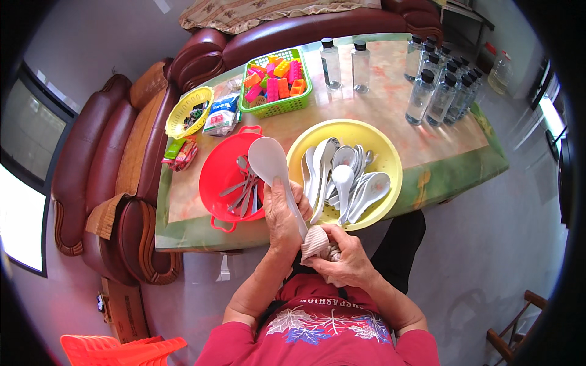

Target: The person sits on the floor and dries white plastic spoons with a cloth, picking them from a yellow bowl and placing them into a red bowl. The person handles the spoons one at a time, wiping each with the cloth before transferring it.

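A large white rice paddle [268, 160] is held upright in my left hand [282, 210], with the thumb lying along its neck. My right hand [345, 256] grips a striped beige cloth [316, 243], which wraps the lower end of the paddle's handle. Just beyond my hands stands a yellow colander [390, 183] with many white soup spoons [343, 180] and some metal ones in it. To its left, a red basin [213, 168] with two handles contains several metal spoons and forks [247, 189]; my left hand partly covers its right rim.
A green basket [274, 110] of colourful toy bricks and a yellow basket [173, 119] sit farther back, with packets [221, 114] between them. Clear bottles with black caps [441, 97] crowd the table's far right. Two more bottles [360, 67] stand at the back. Red-brown sofas [116, 134] border the table.
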`<state>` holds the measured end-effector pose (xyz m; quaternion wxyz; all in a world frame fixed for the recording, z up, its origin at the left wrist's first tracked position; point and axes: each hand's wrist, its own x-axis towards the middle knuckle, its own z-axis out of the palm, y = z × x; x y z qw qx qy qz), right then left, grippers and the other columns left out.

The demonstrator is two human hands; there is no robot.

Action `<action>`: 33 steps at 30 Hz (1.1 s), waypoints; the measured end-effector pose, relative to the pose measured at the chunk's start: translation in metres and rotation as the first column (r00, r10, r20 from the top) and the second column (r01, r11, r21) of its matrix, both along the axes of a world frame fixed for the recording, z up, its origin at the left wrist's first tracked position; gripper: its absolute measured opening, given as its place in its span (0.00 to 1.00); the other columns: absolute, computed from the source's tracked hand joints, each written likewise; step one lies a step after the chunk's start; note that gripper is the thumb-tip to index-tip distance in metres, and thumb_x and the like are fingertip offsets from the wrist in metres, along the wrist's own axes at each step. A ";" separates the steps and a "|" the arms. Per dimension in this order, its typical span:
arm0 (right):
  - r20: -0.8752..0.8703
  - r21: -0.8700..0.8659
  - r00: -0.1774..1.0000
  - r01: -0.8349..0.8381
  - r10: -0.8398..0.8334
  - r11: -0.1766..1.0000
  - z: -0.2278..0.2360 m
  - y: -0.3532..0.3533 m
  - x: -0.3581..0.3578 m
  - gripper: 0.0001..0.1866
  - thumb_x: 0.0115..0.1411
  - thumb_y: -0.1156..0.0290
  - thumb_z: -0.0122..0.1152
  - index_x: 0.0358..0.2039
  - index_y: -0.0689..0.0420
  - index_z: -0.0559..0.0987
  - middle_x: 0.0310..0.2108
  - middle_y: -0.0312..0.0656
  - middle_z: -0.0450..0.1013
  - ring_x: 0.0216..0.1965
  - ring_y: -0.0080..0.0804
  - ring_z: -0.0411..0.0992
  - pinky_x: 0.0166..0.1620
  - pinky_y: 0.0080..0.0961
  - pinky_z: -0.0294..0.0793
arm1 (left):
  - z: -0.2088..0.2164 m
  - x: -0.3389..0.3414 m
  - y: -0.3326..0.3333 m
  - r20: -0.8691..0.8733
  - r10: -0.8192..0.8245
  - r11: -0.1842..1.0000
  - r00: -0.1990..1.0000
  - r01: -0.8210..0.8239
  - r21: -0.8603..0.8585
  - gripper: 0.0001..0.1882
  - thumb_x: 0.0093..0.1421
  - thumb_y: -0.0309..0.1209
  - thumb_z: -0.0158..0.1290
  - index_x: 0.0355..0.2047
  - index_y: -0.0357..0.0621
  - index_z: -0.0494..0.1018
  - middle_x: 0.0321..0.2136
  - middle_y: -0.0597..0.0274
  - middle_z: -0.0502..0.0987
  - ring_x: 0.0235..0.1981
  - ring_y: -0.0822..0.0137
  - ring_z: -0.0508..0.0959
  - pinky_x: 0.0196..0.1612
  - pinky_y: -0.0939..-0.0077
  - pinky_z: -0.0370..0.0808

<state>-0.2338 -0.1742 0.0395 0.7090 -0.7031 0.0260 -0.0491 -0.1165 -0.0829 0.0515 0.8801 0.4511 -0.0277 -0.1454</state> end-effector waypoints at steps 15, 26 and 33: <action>0.642 -0.596 0.766 0.508 -0.011 0.622 -0.014 0.002 0.000 0.21 0.38 0.79 0.64 0.38 0.64 0.75 0.28 0.43 0.72 0.27 0.39 0.71 0.30 0.30 0.73 | 0.009 0.002 0.017 -0.013 -0.158 0.987 0.987 0.157 -0.019 0.05 0.66 0.29 0.44 0.41 0.46 0.64 0.29 0.64 0.68 0.23 0.73 0.69 0.27 0.79 0.69; 0.446 -0.396 0.895 0.216 -0.019 0.892 0.026 -0.027 0.003 0.16 0.46 0.75 0.63 0.38 0.62 0.76 0.27 0.45 0.72 0.28 0.43 0.72 0.33 0.34 0.72 | 0.003 0.007 0.024 0.008 -0.100 0.995 0.995 0.100 0.007 0.17 0.68 0.31 0.38 0.55 0.41 0.61 0.38 0.51 0.75 0.41 0.56 0.78 0.39 0.64 0.79; 0.434 -0.496 0.895 0.143 0.101 0.856 0.010 0.000 0.005 0.14 0.49 0.72 0.61 0.38 0.59 0.76 0.26 0.42 0.71 0.29 0.40 0.72 0.30 0.32 0.73 | 0.000 0.007 0.031 0.013 -0.091 0.992 0.996 0.092 -0.087 0.11 0.68 0.29 0.38 0.47 0.41 0.64 0.33 0.58 0.74 0.35 0.63 0.78 0.33 0.70 0.78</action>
